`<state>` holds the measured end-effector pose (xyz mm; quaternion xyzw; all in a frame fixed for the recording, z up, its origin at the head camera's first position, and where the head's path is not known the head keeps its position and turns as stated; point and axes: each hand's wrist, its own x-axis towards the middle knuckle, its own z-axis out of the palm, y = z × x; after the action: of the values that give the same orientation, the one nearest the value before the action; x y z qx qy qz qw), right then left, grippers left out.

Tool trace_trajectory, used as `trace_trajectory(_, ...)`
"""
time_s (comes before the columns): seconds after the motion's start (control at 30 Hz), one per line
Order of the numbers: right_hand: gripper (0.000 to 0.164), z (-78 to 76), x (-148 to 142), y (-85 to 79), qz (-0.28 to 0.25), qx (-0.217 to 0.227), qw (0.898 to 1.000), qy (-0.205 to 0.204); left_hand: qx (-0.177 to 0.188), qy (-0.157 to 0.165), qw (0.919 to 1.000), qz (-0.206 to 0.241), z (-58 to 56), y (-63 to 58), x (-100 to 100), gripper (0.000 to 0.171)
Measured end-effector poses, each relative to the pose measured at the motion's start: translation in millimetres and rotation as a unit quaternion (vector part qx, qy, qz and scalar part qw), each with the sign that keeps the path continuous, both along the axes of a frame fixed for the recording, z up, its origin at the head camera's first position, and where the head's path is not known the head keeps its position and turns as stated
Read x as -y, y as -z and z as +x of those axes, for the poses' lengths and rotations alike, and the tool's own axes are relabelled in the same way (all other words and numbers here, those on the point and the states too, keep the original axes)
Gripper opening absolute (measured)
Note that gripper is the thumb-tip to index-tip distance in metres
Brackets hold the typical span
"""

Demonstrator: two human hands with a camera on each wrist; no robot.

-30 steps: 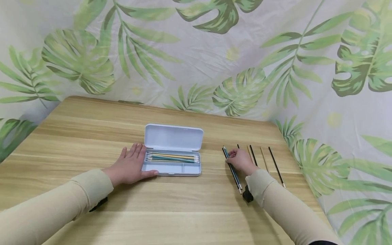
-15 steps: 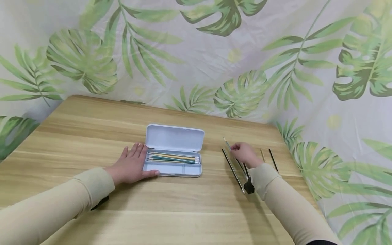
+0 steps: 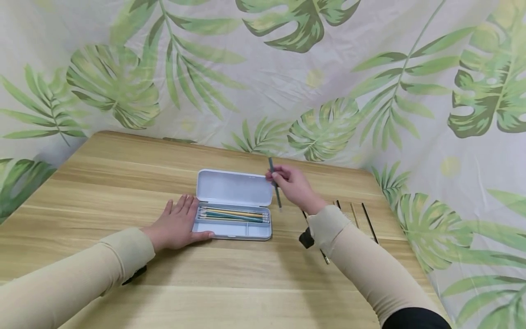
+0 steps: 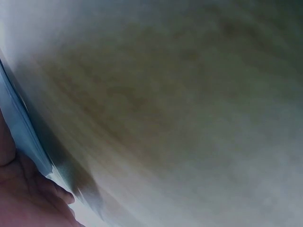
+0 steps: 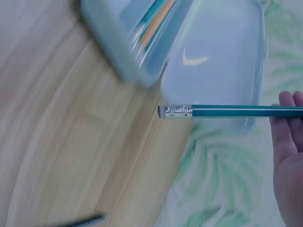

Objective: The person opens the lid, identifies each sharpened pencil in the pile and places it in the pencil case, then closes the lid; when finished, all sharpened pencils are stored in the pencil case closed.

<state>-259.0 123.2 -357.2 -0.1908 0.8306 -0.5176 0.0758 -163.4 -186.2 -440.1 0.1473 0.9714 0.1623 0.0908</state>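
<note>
A light-blue pencil case [image 3: 222,231] lies with its lid up on the wooden table, and several green and yellow pencils [image 3: 234,214] fill its back compartment. My left hand [image 3: 174,226] rests flat at the case's left end, fingers spread, thumb along the front edge; the left wrist view catches only part of the palm. In my right hand [image 3: 293,185] a green pencil [image 5: 236,111] is pinched between thumb and fingers. It is raised by the right end of the lid, its metal-banded eraser end pointing down.
Right of the case, a black pencil [image 3: 324,257] lies partly under the right forearm. Farther right are a yellow pencil [image 3: 355,214], another black pencil [image 3: 370,222] and others partly covered by the sleeve. A leaf-print cloth [image 3: 263,82] hangs behind the table [image 3: 230,292].
My right hand has picked up the green pencil from the row on the right and carried it up and left toward the case lid. The left hand has stayed in place.
</note>
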Motion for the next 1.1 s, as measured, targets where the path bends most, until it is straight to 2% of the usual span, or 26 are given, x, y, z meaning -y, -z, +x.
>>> trace_trajectory(0.17, 0.028, 5.1, 27, 2.4, 0.010, 0.003, 0.998, -0.055, 0.001, -0.002, 1.0000, 0.001, 0.5, -0.4, 0, 0.118)
trace_trajectory(0.33, 0.024, 7.2, 41, 9.1, 0.030, -0.011, 0.996, -0.086, 0.002, -0.004, 1.0000, 0.001, -1.1, 2.3, 0, 0.118)
trace_trajectory(0.63, 0.023, 2.8, 48, 23.0, 0.110, -0.033, 0.988, -0.107, -0.001, -0.004, 1.0000, -0.002, -2.4, 6.1, 1, 0.119)
trace_trajectory(1.1, 0.026, 2.6, 64, 41.2, 0.178, -0.030, 0.976, -0.120, -0.005, -0.004, 1.0000, -0.003, -1.4, 6.1, 1, 0.119)
